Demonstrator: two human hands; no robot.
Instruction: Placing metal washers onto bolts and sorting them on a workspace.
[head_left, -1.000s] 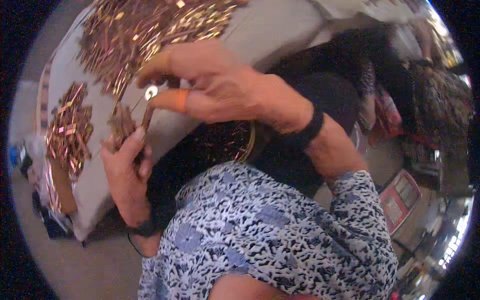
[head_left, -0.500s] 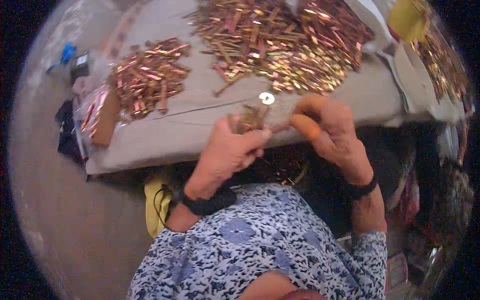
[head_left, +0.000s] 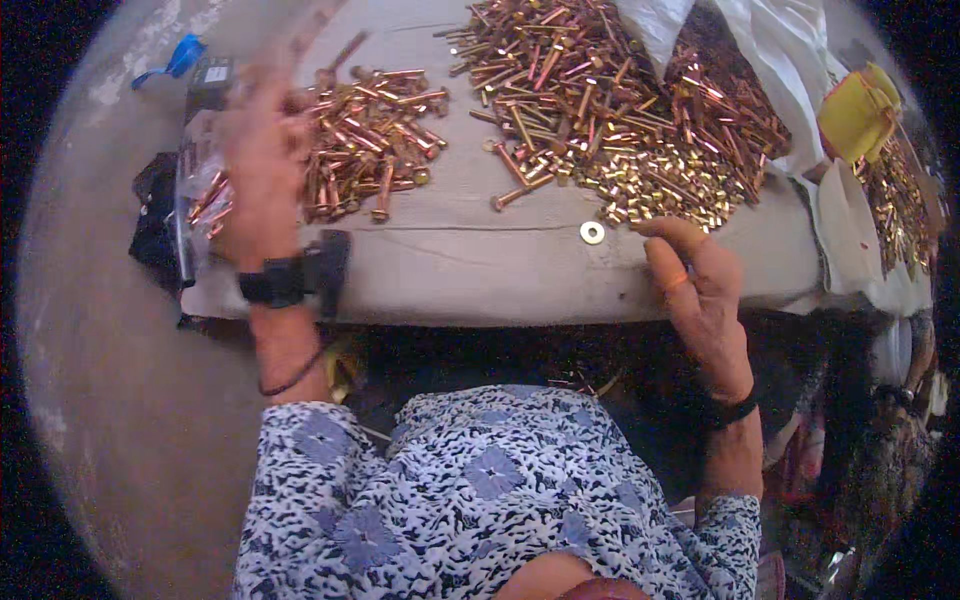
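Observation:
My left hand (head_left: 268,170) is over the left side of a pile of coppery bolts (head_left: 365,140), smeared by motion, so its fingers and anything in them cannot be made out. At the near edge of a heap of small gold nuts (head_left: 665,180) is my right hand (head_left: 700,285). Its forefinger and thumb, wrapped in orange, are slightly apart, with nothing visible between them. Just left of those fingertips a flat, pale gold washer (head_left: 592,233) lies by itself on the covered tabletop (head_left: 470,270).
A larger heap of long bolts (head_left: 550,70) spreads behind the nuts, next to white sheeting (head_left: 800,130). On the right is a yellow cloth-like piece (head_left: 860,115) above more gold parts (head_left: 893,205). A clear plastic bag (head_left: 203,160) with bolts sits at the table's left edge.
My left hand has gone from the middle, where it held several gold pieces, to the left bolt pile. My right hand has left the bolt it was gripping and moved slightly right, beside the nuts.

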